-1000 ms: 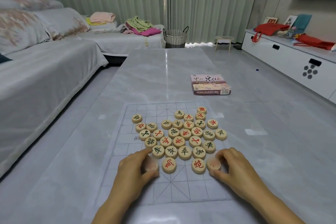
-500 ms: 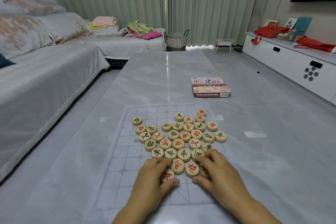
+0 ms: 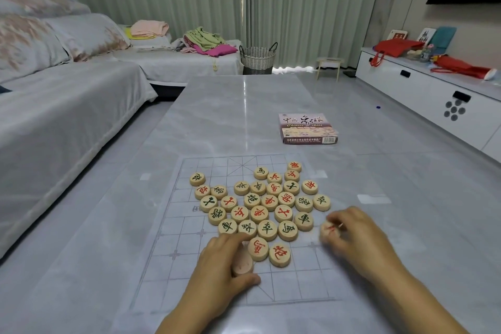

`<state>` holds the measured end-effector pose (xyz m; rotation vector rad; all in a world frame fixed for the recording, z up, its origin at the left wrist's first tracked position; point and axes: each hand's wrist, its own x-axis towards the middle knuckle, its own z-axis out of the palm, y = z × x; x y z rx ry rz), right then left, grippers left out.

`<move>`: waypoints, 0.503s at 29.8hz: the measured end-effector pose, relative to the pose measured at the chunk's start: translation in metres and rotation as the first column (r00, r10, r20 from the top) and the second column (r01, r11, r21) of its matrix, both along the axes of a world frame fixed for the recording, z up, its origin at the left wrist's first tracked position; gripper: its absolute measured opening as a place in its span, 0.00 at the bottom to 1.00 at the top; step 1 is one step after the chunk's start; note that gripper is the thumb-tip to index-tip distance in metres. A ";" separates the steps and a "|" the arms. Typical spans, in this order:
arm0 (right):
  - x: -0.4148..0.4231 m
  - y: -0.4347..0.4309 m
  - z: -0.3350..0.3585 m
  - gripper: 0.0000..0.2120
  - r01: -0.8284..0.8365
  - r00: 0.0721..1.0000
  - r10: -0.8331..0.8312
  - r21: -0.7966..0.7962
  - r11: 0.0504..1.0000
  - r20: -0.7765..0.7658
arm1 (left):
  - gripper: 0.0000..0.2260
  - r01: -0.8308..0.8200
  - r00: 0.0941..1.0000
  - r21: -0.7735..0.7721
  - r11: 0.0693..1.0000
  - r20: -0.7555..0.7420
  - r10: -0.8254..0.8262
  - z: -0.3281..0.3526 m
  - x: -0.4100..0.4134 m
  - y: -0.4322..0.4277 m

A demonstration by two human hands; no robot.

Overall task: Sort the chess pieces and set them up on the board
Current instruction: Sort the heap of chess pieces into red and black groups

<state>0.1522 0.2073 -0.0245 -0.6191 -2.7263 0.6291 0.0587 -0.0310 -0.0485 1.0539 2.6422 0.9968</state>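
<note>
Head camera, looking down at a grey marble table (image 3: 238, 116). A thin printed board (image 3: 168, 274) lies flat on it, with round wooden chess pieces (image 3: 267, 213) bunched in its middle, red and dark characters mixed — unsorted. The left hand (image 3: 217, 274) curls thumb and fingers around one disc (image 3: 243, 266) at the cluster's near-left edge. The right hand (image 3: 360, 244) pinches a red-marked disc (image 3: 328, 230) off the cluster's right side, near the board's right margin. Each hand holds its own piece; empty grid lies nearest the person, just below both hands. A game box (image 3: 307, 129) sits beyond.
</note>
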 end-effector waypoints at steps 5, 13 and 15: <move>-0.008 0.034 -0.012 0.18 0.105 0.993 -0.104 -0.015 0.994 0.047 | 0.29 0.003 0.998 0.031 1.000 0.055 -0.005 0.000 -0.003 -0.004; -0.006 -0.040 -0.009 0.19 -0.252 0.948 0.285 0.218 0.943 -0.140 | 0.38 0.056 0.998 -0.052 0.997 -0.024 -0.057 -0.005 -0.003 0.000; -0.007 -0.061 -0.019 0.24 -0.331 0.939 0.341 0.156 0.931 -0.041 | 0.39 0.062 0.996 -0.066 0.996 -0.054 -0.066 -0.007 -0.002 0.001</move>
